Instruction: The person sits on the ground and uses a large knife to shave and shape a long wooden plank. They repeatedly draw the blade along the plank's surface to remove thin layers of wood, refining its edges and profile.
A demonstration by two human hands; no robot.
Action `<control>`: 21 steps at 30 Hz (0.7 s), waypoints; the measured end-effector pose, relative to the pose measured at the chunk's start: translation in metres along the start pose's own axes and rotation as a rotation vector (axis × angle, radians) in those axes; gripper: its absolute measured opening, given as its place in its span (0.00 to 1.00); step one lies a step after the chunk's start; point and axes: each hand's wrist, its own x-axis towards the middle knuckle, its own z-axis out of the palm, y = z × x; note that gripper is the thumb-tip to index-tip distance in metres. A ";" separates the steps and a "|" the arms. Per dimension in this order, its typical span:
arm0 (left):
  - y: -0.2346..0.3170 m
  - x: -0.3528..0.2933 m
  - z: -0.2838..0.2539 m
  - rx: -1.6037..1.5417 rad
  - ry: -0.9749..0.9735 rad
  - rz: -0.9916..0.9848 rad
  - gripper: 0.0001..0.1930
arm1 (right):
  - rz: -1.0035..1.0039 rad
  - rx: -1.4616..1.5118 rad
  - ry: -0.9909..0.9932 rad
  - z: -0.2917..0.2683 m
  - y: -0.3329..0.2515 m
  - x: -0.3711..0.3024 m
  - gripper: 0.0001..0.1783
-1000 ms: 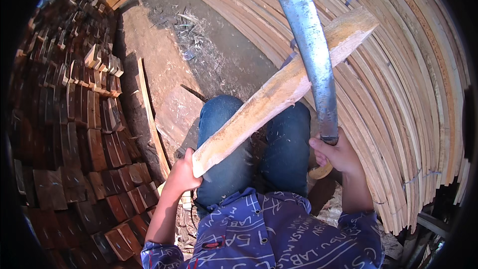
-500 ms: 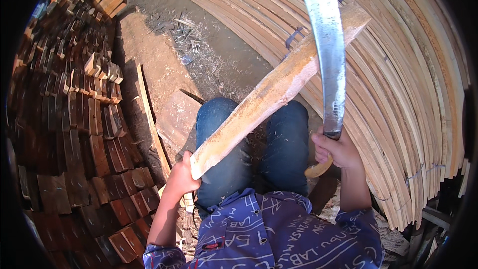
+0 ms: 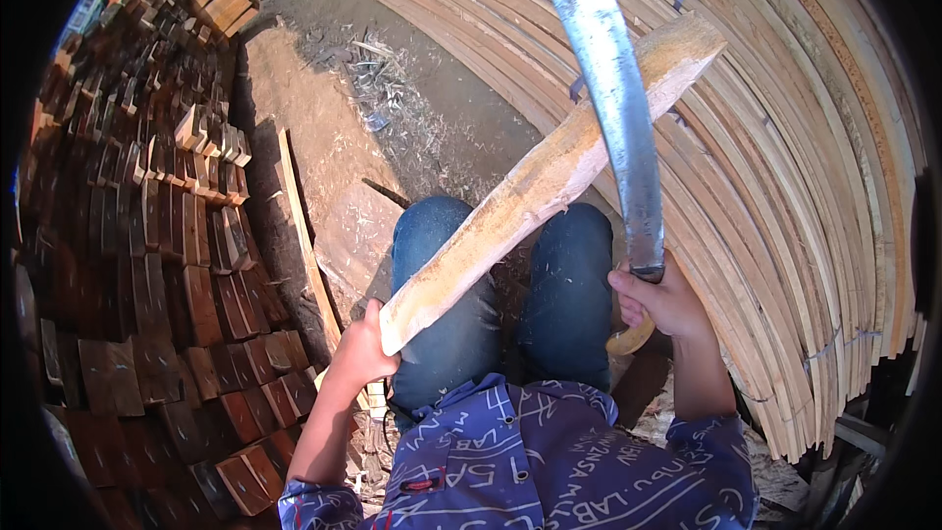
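Observation:
My left hand (image 3: pixel 363 349) is closed around the near end of a rough length of wood (image 3: pixel 510 198), pale with orange-brown patches. The piece slants up to the right over my knees, its far end above the stacked strips. My right hand (image 3: pixel 659 302) grips a machete (image 3: pixel 624 128) by its handle. The long, slightly curved steel blade points up and leans left, crossing in front of the wood's upper part in this view; whether they touch I cannot tell. Part of the yellowish handle end (image 3: pixel 630 338) shows below my fist.
Long pale wooden strips (image 3: pixel 785 206), tied in bundles, fill the right side. Short dark timber blocks (image 3: pixel 147 314) are stacked high along the left. Shavings (image 3: pixel 388 83) litter the ground ahead, and a thin batten (image 3: pixel 306 236) lies beside the left stack.
The machete's blade has tilted to the left, its tip swinging left across the wood. My left hand and the piece of wood have barely shifted.

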 end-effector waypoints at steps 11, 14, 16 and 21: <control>-0.010 -0.003 0.006 -0.042 0.020 0.039 0.27 | -0.153 0.405 -0.017 -0.007 -0.006 -0.002 0.09; -0.006 0.000 0.004 -0.033 0.009 0.037 0.28 | -0.075 0.273 -0.022 -0.001 -0.001 0.005 0.10; -0.001 0.001 0.002 -0.012 -0.002 0.027 0.28 | 0.077 0.012 -0.107 0.013 0.025 0.007 0.12; -0.013 0.001 0.004 0.036 0.013 0.025 0.28 | 0.030 -0.596 -0.384 0.043 0.035 0.005 0.14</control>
